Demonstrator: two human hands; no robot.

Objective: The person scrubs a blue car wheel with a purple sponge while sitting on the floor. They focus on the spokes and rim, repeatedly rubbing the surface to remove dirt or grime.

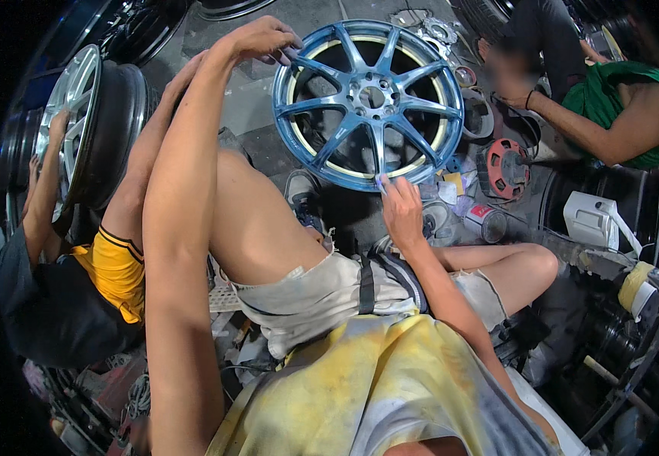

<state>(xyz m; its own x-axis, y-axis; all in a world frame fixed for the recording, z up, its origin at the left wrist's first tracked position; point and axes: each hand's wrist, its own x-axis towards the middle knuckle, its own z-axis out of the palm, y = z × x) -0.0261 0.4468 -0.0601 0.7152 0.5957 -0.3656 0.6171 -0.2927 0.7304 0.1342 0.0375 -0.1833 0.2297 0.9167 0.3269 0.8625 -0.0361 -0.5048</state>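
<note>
A blue and silver alloy wheel rim (373, 97) with several spokes stands in front of me, its face turned toward me. At its upper left edge is my left hand (265, 39), its fingers loosely stretched and the fingertips at the outer lip; I see nothing held in it. My right hand (403, 211) is at the bottom of the rim, where a spoke meets the lip. Its fingers are closed on a small pale purple piece (382, 181), pressed against the rim. What the piece is made of is too small to tell.
On the right sit a person in green (618, 110), a red round-faced device (506, 169), a tin can (486, 223) and a white plastic container (592, 219). At left, another person in dark clothes and yellow shorts (112, 273) handles a silver wheel (78, 125).
</note>
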